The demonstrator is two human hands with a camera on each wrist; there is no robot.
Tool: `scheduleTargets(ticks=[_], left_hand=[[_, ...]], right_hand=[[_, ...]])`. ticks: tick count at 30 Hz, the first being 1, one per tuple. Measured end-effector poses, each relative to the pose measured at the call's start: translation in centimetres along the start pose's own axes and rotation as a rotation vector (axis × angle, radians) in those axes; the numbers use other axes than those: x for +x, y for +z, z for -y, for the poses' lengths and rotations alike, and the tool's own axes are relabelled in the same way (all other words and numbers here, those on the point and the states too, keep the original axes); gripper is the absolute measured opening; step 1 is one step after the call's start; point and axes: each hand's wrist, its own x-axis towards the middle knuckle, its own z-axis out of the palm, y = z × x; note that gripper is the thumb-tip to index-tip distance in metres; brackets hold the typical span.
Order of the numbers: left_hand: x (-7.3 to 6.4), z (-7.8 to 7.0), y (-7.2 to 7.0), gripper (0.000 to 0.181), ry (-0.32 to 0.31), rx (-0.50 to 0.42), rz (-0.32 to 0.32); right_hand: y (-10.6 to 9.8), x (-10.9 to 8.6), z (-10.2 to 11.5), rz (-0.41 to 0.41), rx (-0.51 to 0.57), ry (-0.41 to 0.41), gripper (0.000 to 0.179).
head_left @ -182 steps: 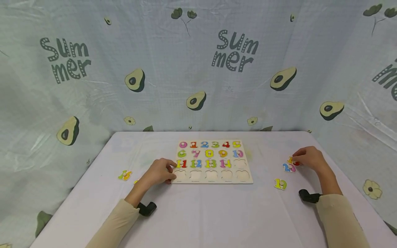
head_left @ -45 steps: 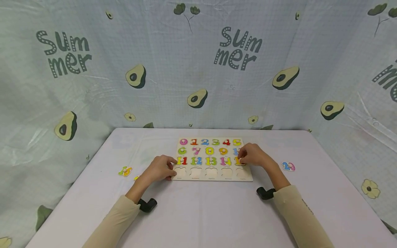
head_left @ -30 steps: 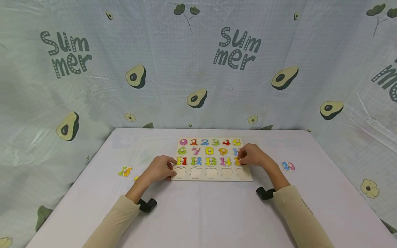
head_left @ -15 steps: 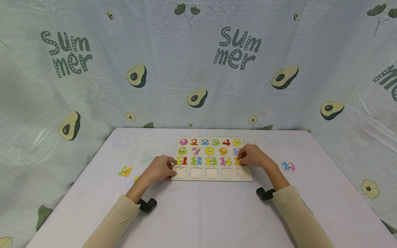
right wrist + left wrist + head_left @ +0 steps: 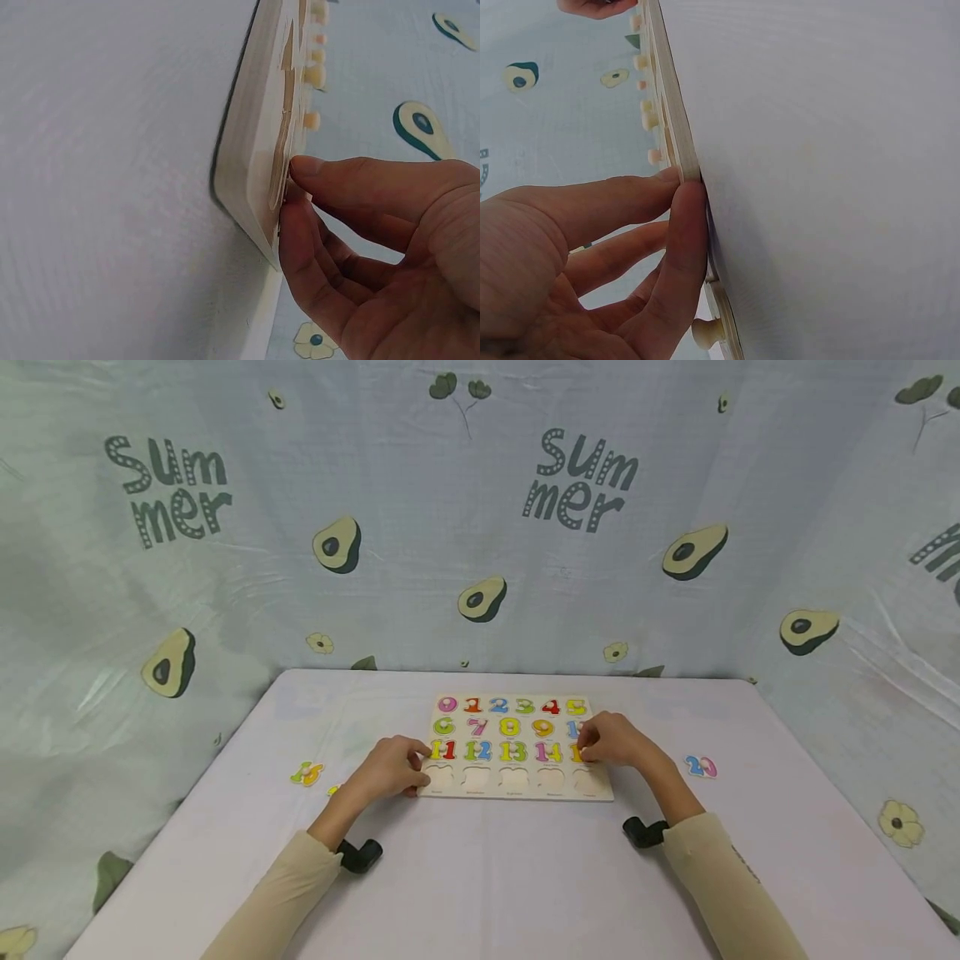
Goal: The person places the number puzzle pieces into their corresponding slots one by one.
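A wooden number puzzle board (image 5: 495,783) lies on the table, with coloured knobbed number pieces in its upper rows and bare recesses in its front row. My left hand (image 5: 390,767) grips the board's left edge; in the left wrist view, the thumb and a finger (image 5: 687,232) meet there. At the right end of the third row, my right hand (image 5: 611,739) pinches a number piece (image 5: 576,752), whose yellow first digit shows while the fingers cover the rest. In the right wrist view, thumb and finger (image 5: 300,232) close at the board's right side.
A blue-and-pink 20 piece (image 5: 701,767) lies right of the board. On the left lie a green-and-orange number piece (image 5: 307,773) and a yellow piece (image 5: 333,790) mostly behind the left wrist. A printed curtain (image 5: 405,543) hangs behind the table.
Since the earliest frame, my right hand has moved left from the loose pieces to the board with one piece. My right forearm now covers where the 19 lay. My left hand stays put.
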Motion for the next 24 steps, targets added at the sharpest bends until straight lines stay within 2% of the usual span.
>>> scheduleTargets(ticks=[10,15,20,24], left_hand=[[0.0,0.0,-0.2,0.043,0.0,0.006,0.009],[-0.1,0.0,-0.6,0.043,0.007,0.012,0.033],[-0.3,0.5,-1.7,0.045,0.032,0.016,0.046],[-0.5,1.1,-3.1,0.045,0.061,0.009,0.016]], right_hand=[[0.0,0.1,-0.4,0.036,0.022,-0.016,0.01],[0.2,0.2,-0.5,0.031,0.021,-0.014,0.012],[-0.2,-0.2,-0.2,0.043,0.01,-0.008,0.016],[-0.7,-0.7,0.0,0.06,0.019,-0.009,0.021]])
